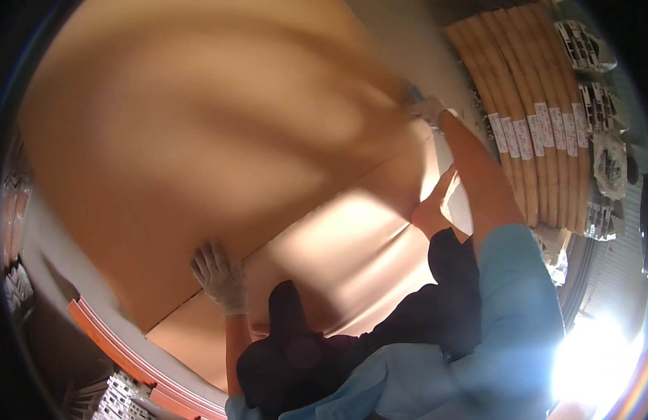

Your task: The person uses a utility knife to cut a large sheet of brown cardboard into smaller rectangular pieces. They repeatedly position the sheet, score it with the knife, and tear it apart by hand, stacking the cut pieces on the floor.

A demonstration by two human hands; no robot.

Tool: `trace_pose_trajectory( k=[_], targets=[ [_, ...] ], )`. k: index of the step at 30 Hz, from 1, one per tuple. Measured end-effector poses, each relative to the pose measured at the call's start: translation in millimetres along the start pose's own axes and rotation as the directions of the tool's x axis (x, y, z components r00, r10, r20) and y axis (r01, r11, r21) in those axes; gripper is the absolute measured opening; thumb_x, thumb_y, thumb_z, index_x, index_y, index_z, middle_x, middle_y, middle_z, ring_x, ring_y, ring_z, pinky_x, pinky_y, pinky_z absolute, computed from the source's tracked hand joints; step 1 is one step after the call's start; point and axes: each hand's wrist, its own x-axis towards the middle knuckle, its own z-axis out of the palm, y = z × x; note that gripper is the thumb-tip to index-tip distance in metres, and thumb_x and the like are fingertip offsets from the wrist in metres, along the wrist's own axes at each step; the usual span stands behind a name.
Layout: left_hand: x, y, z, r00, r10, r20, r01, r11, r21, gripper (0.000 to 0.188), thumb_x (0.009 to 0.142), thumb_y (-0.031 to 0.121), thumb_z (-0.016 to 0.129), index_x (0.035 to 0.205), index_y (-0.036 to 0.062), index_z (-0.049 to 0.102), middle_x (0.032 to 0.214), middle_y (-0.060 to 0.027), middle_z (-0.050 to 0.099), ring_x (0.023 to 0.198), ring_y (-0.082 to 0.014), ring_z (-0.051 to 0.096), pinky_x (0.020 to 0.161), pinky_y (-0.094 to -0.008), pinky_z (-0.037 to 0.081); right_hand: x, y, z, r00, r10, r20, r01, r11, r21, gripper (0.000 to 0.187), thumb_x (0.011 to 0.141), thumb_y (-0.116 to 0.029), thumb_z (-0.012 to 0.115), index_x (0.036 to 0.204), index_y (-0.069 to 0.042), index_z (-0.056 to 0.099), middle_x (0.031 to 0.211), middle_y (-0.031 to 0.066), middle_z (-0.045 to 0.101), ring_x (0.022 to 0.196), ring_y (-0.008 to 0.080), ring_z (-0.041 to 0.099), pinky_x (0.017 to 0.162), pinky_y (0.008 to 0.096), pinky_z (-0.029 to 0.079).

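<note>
While the brown sheet (149, 147) is spread over the floor (49, 236), the left hand (222, 276) is laid across a dark line (296, 222), fingers slightly parted. The right hand (430, 110) is positioned at the sheet's far right edge, near a blue item (414, 92); whether this is gripped cannot be told.

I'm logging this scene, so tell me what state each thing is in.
Brown sheet: spread out, partly creased
Left hand: gloved, open, on the sheet
Right hand: gloved, grip unclear
Right foot: bare
Brown-wrapped packs: side by side, labelled
Reddish-orange strip: lying beside the sheet
</note>
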Motion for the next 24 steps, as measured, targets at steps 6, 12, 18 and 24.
trace_pose_trajectory(
  k=[6, 12, 18, 24],
  targets=[
    [6, 4, -17, 0.999, -0.035, -0.024, 0.031, 0.99, -0.137, 0.078, 0.084, 0.063, 0.053, 0.137, 0.0067, 0.043, 0.135, -0.0176, 0.047, 0.126, -0.0413, 0.042, 0.109, -0.0583, 0.026, -42, -14, -96, 0.977, -0.202, -0.065, 0.204, 0.979, 0.022, 0.035, 0.078, -0.037, 0.072, 0.069, -0.004, 0.063, 0.058, 0.0012, 0.052, 0.049, 0.0121, 0.046, 0.046, 0.0298, 0.036],
    [3, 6, -23, 0.98, -0.1, -0.175, 0.052, 0.965, -0.257, 0.078, 0.078, 0.058, 0.066, 0.133, 0.0072, 0.046, 0.132, -0.0174, 0.049, 0.124, -0.0394, 0.044, 0.107, -0.0592, 0.028, -129, -63, -173, 0.848, -0.501, -0.174, 0.526, 0.835, 0.159, 0.035, 0.089, -0.036, 0.061, 0.104, -0.006, 0.068, 0.058, -0.0045, 0.045, 0.049, 0.0056, 0.036, 0.045, 0.0251, 0.029],
    [-8, -43, -39, 0.95, -0.206, -0.235, 0.175, 0.974, -0.147, 0.048, 0.08, 0.019, 0.066, 0.126, 0.0108, 0.053, 0.128, -0.0097, 0.055, 0.12, -0.0327, 0.049, 0.105, -0.056, 0.032, -156, -94, -226, 0.829, -0.541, -0.144, 0.556, 0.764, 0.327, 0.035, 0.088, -0.041, 0.064, 0.106, -0.011, 0.063, 0.063, -0.011, 0.038, 0.049, 0.0002, 0.03, 0.042, 0.0188, 0.022],
    [29, -108, -116, 0.893, -0.242, -0.379, 0.176, 0.964, -0.199, 0.045, 0.074, 0.001, 0.058, 0.117, 0.0123, 0.061, 0.116, -0.0061, 0.062, 0.115, -0.0275, 0.053, 0.102, -0.049, 0.036, -139, -89, -214, 0.87, -0.412, -0.27, 0.469, 0.86, 0.2, 0.024, 0.088, -0.045, 0.066, 0.095, -0.022, 0.066, 0.051, -0.0142, 0.035, 0.038, -0.0013, 0.027, 0.036, 0.0179, 0.021]
  ],
)
